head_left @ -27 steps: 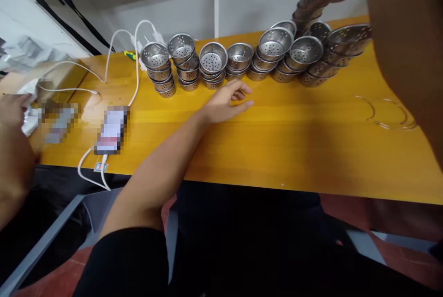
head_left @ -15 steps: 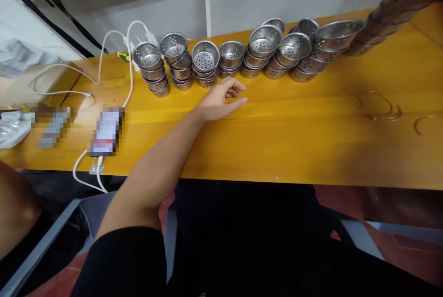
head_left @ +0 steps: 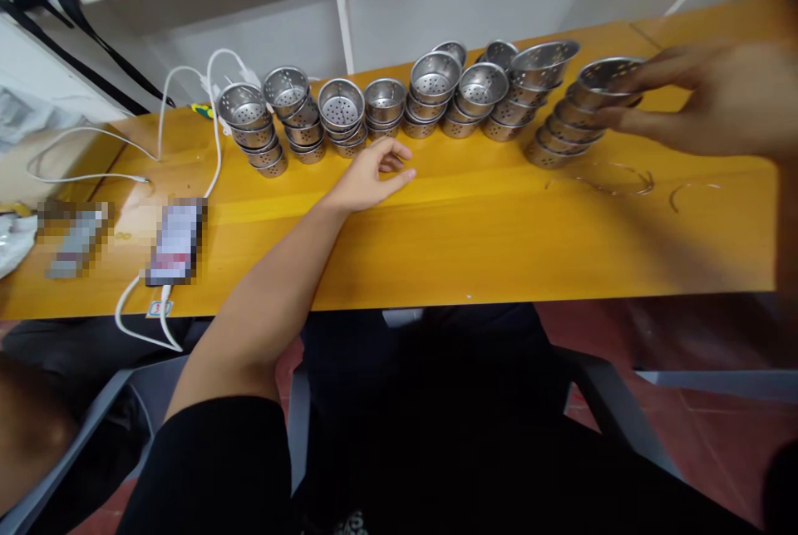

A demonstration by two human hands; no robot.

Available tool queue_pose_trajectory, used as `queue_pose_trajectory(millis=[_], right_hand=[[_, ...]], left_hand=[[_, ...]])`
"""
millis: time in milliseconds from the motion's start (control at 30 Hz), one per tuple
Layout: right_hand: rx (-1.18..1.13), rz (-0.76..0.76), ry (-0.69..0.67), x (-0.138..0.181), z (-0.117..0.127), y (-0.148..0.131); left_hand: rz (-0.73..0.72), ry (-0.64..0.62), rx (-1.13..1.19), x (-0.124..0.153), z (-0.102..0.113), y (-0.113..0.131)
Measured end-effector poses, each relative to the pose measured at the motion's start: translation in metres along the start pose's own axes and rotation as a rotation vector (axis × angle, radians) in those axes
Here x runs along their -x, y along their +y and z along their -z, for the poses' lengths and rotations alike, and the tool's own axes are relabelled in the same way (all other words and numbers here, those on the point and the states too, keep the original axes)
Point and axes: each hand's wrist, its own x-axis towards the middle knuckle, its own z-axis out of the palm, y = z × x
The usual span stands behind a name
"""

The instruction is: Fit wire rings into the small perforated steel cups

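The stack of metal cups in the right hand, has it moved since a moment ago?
Yes. The right hand has brought the stack of metal cups down from behind the row of cup stacks to the table, at the row's right end.

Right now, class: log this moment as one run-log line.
left hand: flat on table | right hand: gripping leaning cup stack | other cup stacks: untouched

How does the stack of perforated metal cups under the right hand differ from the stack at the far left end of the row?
The right-hand stack leans steeply, its cups fanned out sideways; the far-left stack leans only slightly. The right hand grips the top cup of the right-hand stack; the far-left stack is untouched, with the left hand flat on the table away from it. Both are nested shiny steel cups with holes.
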Motion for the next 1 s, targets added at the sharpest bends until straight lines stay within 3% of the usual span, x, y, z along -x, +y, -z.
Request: queue_pose_trajectory(millis=[167, 400, 667, 800, 1000], right_hand=[[-0.098, 0.157, -0.06, 0.003, -0.035, -0.051], [-0.357, 0.377, 0.028, -0.025, -0.068, -0.125], [-0.558, 0.246, -0.009, -0.06, -0.112, -0.217], [-0.595, 0.213, 0.027, -0.07, -0.126, -0.23], [-0.745, 0.203, 0.005, -0.075, -0.126, -0.219]], left_hand=[[-0.006, -0.009, -0.008, 0.001, 0.002, 0.002], [-0.02, -0.026, 0.022, 0.0, 0.0, 0.004], [-0.083, 0.04, 0.014, -0.008, -0.003, -0.01], [-0.004, 0.067, 0.118, -0.009, 0.003, -0.007], [0.03, 0.047, 0.151, -0.011, 0.005, 0.003]])
